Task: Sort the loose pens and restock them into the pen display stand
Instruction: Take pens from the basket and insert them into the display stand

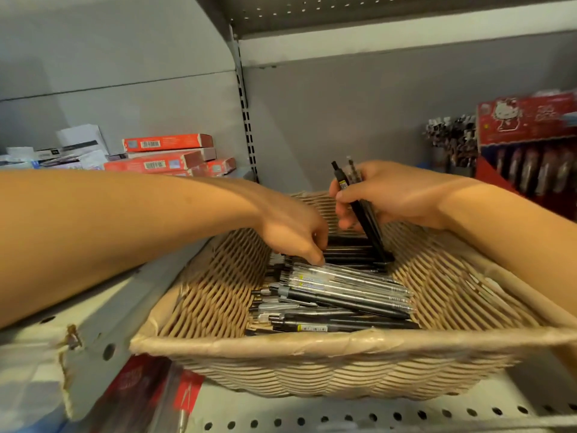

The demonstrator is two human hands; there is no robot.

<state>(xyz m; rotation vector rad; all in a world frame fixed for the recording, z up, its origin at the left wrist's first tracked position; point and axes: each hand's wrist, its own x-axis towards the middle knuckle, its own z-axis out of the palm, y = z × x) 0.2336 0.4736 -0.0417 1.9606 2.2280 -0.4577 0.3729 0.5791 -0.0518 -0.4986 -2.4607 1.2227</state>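
Observation:
A tan wicker basket [218, 292] stands on the shelf in front of me with several loose black and clear pens [340, 295] piled in its bottom. My left hand [290, 232] reaches down into the basket, and its fingertips pinch a clear pen at the top of the pile. My right hand [384, 195] hovers over the basket's far side and grips a small bundle of black pens [368, 220] held nearly upright, tips pointing down into the basket.
Red flat boxes [168, 157] and white packets are stacked at the back left of the shelf. At the right stands a red cartoon-cat pen display [527, 151] beside a cup of dark pens [449, 139]. A slotted upright [245, 120] divides the grey back wall.

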